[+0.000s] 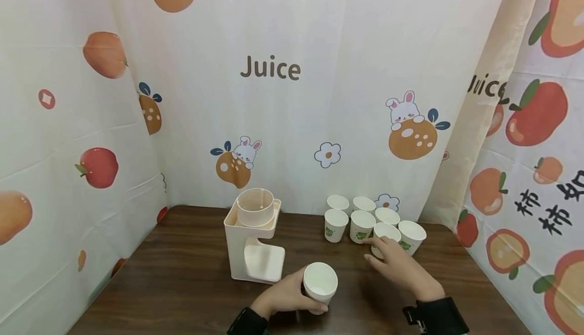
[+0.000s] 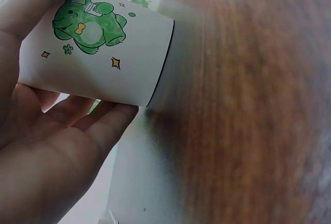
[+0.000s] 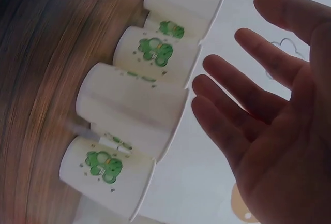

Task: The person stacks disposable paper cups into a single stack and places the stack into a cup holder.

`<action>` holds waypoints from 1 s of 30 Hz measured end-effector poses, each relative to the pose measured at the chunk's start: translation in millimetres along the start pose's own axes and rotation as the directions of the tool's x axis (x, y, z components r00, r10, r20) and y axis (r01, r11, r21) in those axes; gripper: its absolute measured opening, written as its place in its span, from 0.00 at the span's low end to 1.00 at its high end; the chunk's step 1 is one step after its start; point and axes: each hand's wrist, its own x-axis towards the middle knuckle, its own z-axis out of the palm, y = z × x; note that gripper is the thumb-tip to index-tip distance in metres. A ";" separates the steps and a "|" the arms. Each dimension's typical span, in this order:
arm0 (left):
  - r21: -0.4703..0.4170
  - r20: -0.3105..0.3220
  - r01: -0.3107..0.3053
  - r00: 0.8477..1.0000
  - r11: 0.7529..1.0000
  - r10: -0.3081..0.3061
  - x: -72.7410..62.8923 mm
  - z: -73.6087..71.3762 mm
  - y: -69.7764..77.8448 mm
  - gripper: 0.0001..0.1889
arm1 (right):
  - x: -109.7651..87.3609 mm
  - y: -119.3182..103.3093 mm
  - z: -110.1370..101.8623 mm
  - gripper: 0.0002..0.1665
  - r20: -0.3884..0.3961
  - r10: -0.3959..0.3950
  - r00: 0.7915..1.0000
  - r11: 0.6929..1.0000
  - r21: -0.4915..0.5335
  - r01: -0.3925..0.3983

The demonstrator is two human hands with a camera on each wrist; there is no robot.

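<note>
A white paper cup (image 1: 320,281) stands in the grip of my left hand (image 1: 288,293) near the front middle of the table, its opening facing up. In the left wrist view the cup's side (image 2: 98,40) bears a green bear, with the thumb and fingers round it. I cannot tell whether its base touches the table. My right hand (image 1: 401,266) reaches over the front of a group of similar paper cups (image 1: 336,223). In the right wrist view that hand (image 3: 274,100) has its fingers apart and holds nothing, beside the cups (image 3: 150,53).
Left of the held cup stands a cream-coloured machine (image 1: 242,249) with a round top opening and a low ledge. The brown wooden table (image 1: 169,284) meets a printed curtain (image 1: 292,117) at the back and sides.
</note>
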 end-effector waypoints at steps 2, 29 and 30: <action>-0.005 0.005 -0.004 1.000 1.000 0.004 0.1 -0.2 0.4 0.41 | 0.7 2.3 -1.4 0.18 -0.034 -0.010 0.999 1.000 -0.009 0.010; -0.001 0.021 -0.003 1.000 1.000 0.003 0.1 -0.6 -1.7 0.42 | 25.2 41.0 -8.0 0.24 -0.170 0.096 0.981 0.973 -0.191 -0.128; -0.004 0.025 -0.004 1.000 1.000 0.004 0.1 -0.6 -2.2 0.42 | 26.3 42.0 -8.0 0.25 -0.164 0.106 0.981 0.972 -0.192 -0.138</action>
